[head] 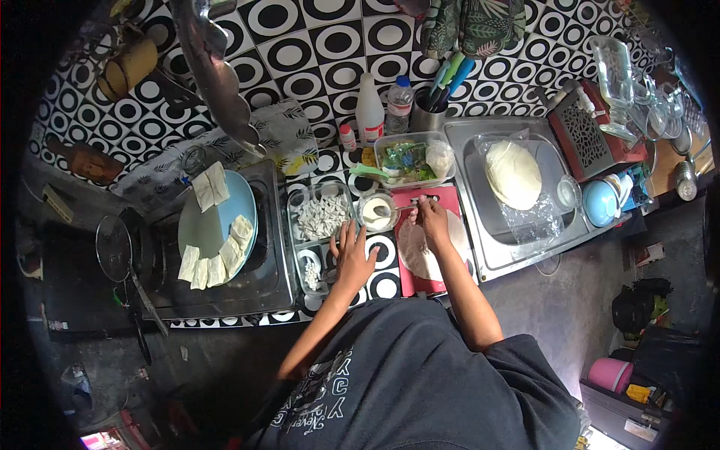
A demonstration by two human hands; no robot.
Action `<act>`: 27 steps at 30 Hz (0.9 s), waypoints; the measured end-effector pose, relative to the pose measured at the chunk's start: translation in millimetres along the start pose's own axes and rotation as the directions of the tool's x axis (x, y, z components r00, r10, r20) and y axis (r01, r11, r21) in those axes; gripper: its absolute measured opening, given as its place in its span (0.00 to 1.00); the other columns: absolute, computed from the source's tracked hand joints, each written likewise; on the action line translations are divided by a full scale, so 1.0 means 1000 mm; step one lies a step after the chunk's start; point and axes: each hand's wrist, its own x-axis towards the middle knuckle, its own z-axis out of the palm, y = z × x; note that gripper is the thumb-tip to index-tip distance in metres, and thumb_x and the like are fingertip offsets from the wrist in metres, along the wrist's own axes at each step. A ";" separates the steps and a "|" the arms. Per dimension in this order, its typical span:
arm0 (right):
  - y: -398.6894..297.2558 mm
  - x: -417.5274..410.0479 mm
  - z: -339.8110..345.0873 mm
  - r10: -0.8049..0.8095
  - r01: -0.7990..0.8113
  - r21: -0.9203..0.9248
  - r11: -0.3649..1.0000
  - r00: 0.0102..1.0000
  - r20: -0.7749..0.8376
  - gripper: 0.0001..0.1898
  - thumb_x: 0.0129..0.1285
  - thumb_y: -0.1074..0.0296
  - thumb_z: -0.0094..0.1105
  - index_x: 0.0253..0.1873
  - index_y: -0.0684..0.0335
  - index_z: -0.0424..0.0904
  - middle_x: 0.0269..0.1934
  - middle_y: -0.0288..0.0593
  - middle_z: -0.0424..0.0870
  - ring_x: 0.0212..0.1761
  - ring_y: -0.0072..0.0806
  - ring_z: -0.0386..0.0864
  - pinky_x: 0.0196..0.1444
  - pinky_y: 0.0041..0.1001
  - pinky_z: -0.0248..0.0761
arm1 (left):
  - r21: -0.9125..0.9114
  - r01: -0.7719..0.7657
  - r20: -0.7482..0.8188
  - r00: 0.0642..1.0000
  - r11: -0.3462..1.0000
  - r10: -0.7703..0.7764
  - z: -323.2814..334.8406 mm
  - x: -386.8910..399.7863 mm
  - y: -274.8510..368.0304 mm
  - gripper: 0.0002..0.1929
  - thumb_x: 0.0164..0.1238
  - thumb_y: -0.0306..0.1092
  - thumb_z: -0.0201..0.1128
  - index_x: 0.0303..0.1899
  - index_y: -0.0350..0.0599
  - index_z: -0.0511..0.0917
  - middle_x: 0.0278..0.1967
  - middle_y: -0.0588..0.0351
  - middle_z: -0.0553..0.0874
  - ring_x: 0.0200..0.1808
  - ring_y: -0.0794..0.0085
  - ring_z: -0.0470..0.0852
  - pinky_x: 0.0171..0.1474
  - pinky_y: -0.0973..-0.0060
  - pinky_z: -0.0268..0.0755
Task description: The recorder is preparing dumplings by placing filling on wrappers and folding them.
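Observation:
My right hand (430, 218) holds a metal spoon (385, 210) by its handle. The spoon's bowl is in a small glass bowl (361, 225) of creamy white paste. Under that hand, a round flat wrapper sheet (419, 253) lies on a red cutting board (403, 284). My left hand (354, 256) has its fingers spread, close to the edge of a divided clear container (293, 225) holding small whitish pieces (323, 218). Farther left, folded wrapped parcels (216, 270) rest on a blue plate (251, 208).
Across the sink (464, 225) sits a stack of pale round sheets (513, 175) on plastic. Behind the small bowl stand a lidless plastic container (413, 183), bottles (370, 112) and a metal holder (426, 117) of knives. A strainer (113, 247) lies at left.

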 end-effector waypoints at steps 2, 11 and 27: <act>0.003 0.004 -0.007 0.016 -0.016 0.045 0.999 1.000 -0.016 0.16 0.75 0.55 0.55 0.43 0.65 0.76 0.28 0.40 0.81 0.24 0.26 0.79 0.27 0.24 0.73 | -0.002 0.009 0.005 1.000 1.000 -0.009 -0.001 -0.001 0.001 0.31 0.63 0.42 0.68 0.66 0.38 0.71 0.71 0.39 0.66 0.76 0.50 0.56 0.74 0.47 0.38; -0.014 -0.015 -0.014 0.140 -0.129 0.301 0.945 0.990 -0.017 0.14 0.76 0.54 0.53 0.41 0.59 0.72 0.28 0.36 0.75 0.26 0.23 0.73 0.29 0.24 0.70 | -0.033 0.008 -0.020 1.000 0.999 -0.008 -0.006 -0.005 0.004 0.29 0.64 0.41 0.67 0.64 0.38 0.73 0.71 0.42 0.66 0.77 0.51 0.55 0.74 0.47 0.38; -0.074 -0.088 -0.164 -0.046 0.075 0.088 0.993 0.954 -0.295 0.13 0.77 0.59 0.50 0.40 0.62 0.75 0.25 0.33 0.74 0.22 0.20 0.70 0.26 0.21 0.66 | -0.193 -0.157 0.099 0.979 0.969 0.178 0.014 -0.023 0.089 0.23 0.64 0.36 0.65 0.59 0.39 0.76 0.66 0.43 0.71 0.74 0.49 0.58 0.73 0.48 0.44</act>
